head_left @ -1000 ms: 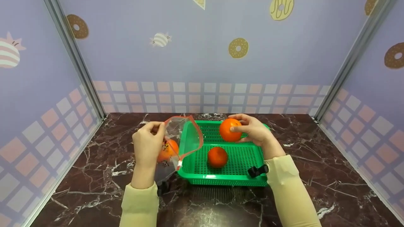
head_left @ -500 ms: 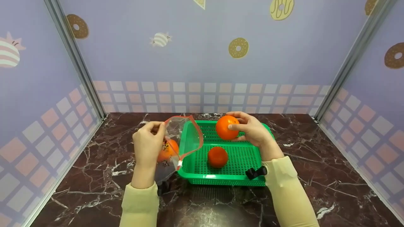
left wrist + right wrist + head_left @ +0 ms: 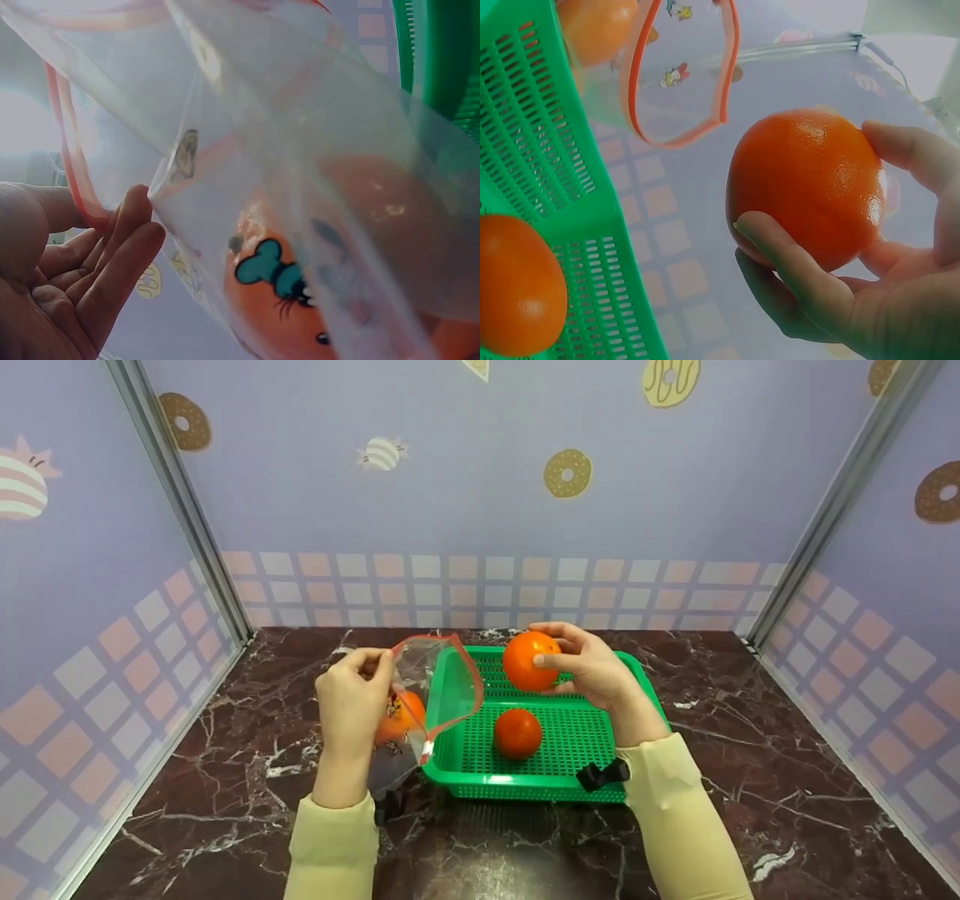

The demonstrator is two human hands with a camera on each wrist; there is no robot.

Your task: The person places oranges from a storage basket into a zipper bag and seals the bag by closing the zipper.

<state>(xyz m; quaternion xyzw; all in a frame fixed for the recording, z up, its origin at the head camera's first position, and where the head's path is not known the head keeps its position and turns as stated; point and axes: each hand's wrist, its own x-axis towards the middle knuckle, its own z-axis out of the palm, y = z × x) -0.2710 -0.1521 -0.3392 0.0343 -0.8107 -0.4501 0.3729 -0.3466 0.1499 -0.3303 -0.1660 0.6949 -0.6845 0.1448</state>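
My left hand [image 3: 354, 697] pinches the rim of a clear zip bag [image 3: 202, 90] with a red-orange edge and small cartoon prints. The bag's mouth gapes toward the right. Orange fruit [image 3: 262, 315] shows through the film in its lower part. My right hand [image 3: 600, 671] grips an orange [image 3: 531, 661] between thumb and fingers, held up over the basket and to the right of the bag's mouth. In the right wrist view this orange [image 3: 806, 187] is whole and glossy. Another orange [image 3: 517, 733] lies on the bottom of the green basket [image 3: 517, 791].
The basket stands on a dark marbled tabletop [image 3: 247, 810], its left end behind the bag. Patterned lilac walls [image 3: 480, 510] close off the back and both sides. A black wrist strap [image 3: 602, 775] is on the right sleeve.
My right hand has moved left and slightly up with its orange, closer to the bag's mouth. The left hand and the bag have stayed in place.
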